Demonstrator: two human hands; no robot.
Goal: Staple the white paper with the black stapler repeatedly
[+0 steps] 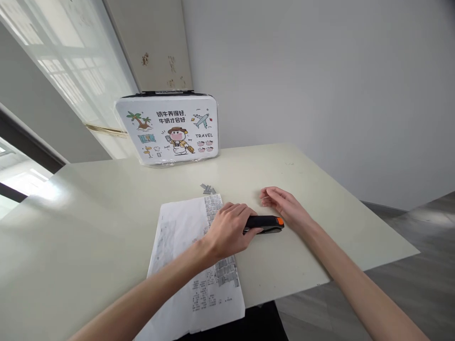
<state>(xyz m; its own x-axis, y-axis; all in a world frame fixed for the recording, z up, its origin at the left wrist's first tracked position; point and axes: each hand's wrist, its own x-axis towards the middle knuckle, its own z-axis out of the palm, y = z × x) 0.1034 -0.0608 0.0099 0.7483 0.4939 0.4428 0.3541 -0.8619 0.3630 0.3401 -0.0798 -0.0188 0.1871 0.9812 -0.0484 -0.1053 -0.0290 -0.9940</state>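
A black stapler [266,222] with an orange end lies in the grip of my left hand [232,227], which has its fingers wrapped around it over the right edge of the paper. Under that hand is a stack of printed paper [185,241]. Many rows of staples [226,272] cover the right side of the sheet, partly hidden by the hand. My right hand [282,203] is just beyond the stapler's orange end, fingers loosely curled and a little apart, with nothing visible in them. Several short strips of grey staples [208,189] lie beyond the paper's top edge.
A white case [170,130] with cartoon travel pictures and a black handle stands at the back of the pale table [88,237], against the wall side. A window with a sheer curtain [74,61] is at the left. The table's right edge borders a grey floor [419,274].
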